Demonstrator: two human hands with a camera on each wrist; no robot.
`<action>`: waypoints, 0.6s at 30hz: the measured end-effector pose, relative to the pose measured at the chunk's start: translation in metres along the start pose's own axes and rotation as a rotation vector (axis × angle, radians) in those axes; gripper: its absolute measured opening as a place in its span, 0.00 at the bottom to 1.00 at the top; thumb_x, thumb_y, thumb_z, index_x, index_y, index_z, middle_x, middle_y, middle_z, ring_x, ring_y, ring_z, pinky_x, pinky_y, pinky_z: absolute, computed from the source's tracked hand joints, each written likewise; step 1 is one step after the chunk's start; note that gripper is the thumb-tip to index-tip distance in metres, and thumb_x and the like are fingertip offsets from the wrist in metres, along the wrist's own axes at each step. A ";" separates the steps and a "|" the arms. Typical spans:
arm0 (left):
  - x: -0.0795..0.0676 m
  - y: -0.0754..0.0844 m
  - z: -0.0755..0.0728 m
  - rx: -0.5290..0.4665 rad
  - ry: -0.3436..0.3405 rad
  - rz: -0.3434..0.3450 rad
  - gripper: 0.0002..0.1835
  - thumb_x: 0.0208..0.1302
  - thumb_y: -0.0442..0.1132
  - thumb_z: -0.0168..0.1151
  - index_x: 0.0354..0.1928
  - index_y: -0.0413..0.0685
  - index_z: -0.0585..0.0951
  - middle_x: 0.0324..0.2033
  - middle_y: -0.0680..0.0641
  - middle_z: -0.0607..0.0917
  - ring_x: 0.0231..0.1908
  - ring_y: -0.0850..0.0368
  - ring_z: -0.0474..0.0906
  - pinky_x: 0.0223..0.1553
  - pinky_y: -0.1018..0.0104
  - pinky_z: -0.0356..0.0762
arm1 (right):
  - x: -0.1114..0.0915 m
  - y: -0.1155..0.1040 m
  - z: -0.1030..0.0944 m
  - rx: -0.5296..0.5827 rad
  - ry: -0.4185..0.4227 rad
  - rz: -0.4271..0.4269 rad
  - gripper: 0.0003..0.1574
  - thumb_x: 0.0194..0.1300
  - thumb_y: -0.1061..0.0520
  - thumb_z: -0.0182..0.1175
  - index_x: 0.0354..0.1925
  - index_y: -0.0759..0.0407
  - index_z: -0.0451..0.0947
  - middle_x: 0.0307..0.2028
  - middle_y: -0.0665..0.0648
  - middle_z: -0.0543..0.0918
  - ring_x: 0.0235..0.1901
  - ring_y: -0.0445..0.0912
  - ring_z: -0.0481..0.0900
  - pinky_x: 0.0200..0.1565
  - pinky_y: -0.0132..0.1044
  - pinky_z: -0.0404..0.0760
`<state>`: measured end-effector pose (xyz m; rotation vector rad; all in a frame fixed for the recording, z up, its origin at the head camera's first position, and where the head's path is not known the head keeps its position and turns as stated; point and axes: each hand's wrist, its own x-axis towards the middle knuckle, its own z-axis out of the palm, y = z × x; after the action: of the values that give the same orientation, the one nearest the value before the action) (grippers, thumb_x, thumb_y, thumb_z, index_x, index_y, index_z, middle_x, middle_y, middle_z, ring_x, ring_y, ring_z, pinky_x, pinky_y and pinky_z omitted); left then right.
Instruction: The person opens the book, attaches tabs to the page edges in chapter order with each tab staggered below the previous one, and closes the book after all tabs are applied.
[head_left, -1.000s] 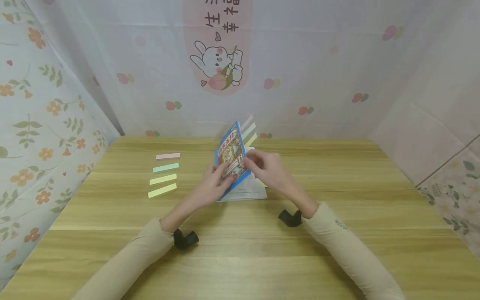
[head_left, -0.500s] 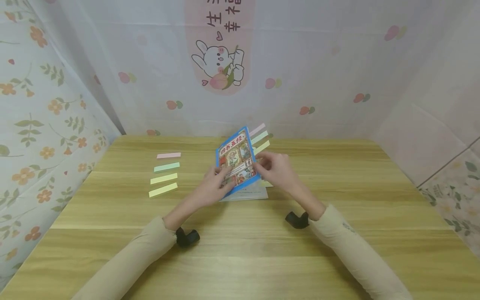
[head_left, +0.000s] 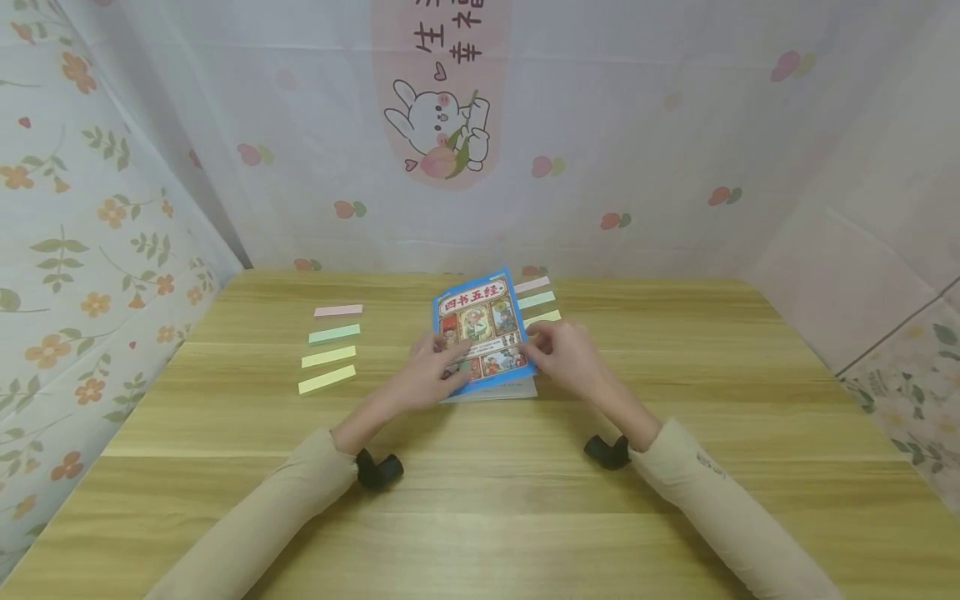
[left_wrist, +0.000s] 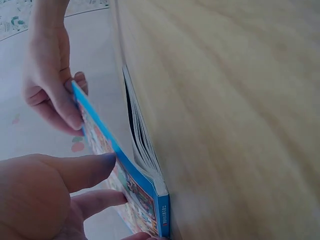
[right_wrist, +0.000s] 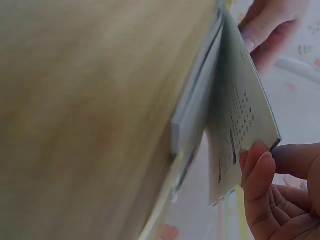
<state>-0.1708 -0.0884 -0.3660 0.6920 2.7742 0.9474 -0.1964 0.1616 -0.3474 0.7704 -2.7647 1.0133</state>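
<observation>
A booklet with a blue-bordered, picture-covered front (head_left: 476, 312) lies on the table, its cover raised from the pages (left_wrist: 142, 137). My left hand (head_left: 420, 379) rests on the cover near the spine (left_wrist: 163, 215), thumb and fingers extended against it. At the cover's free edge my right hand (head_left: 566, 354) pinches the lower right corner between thumb and fingers. Printed text shows on the raised leaf's inner side (right_wrist: 240, 110) in the right wrist view. Pink (head_left: 534, 284), green (head_left: 536, 298) and yellow (head_left: 543, 317) paper strips stick out beyond its right side.
Left of the booklet, a pink strip (head_left: 338, 310), a green strip (head_left: 334, 333) and two yellow strips (head_left: 327, 379) lie in a column on the wooden table (head_left: 480, 517). Printed cloth (head_left: 615, 125) hangs behind the table. Black wrist devices (head_left: 380, 470) sit under both wrists.
The cover has swung down to the right from a steeper tilt, carrying the protruding strips with it. My right hand has moved right and slightly down with its edge; my left hand has barely moved.
</observation>
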 end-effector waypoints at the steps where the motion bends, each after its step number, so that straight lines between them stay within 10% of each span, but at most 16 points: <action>1: 0.001 -0.001 0.000 0.007 -0.006 0.001 0.29 0.76 0.42 0.56 0.74 0.41 0.66 0.68 0.26 0.59 0.65 0.31 0.57 0.59 0.37 0.66 | -0.001 0.001 0.001 -0.003 -0.008 0.010 0.18 0.68 0.60 0.66 0.49 0.75 0.81 0.30 0.59 0.88 0.26 0.45 0.85 0.26 0.34 0.81; 18: 0.004 -0.003 0.000 0.124 -0.072 0.003 0.30 0.75 0.45 0.58 0.74 0.45 0.67 0.74 0.30 0.56 0.73 0.31 0.49 0.67 0.33 0.58 | -0.005 0.009 0.001 -0.029 -0.214 0.121 0.20 0.67 0.59 0.67 0.50 0.75 0.78 0.29 0.56 0.87 0.22 0.41 0.83 0.28 0.34 0.81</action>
<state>-0.1757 -0.0882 -0.3674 0.7330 2.7871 0.7404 -0.1968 0.1689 -0.3552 0.7568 -3.0340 0.9603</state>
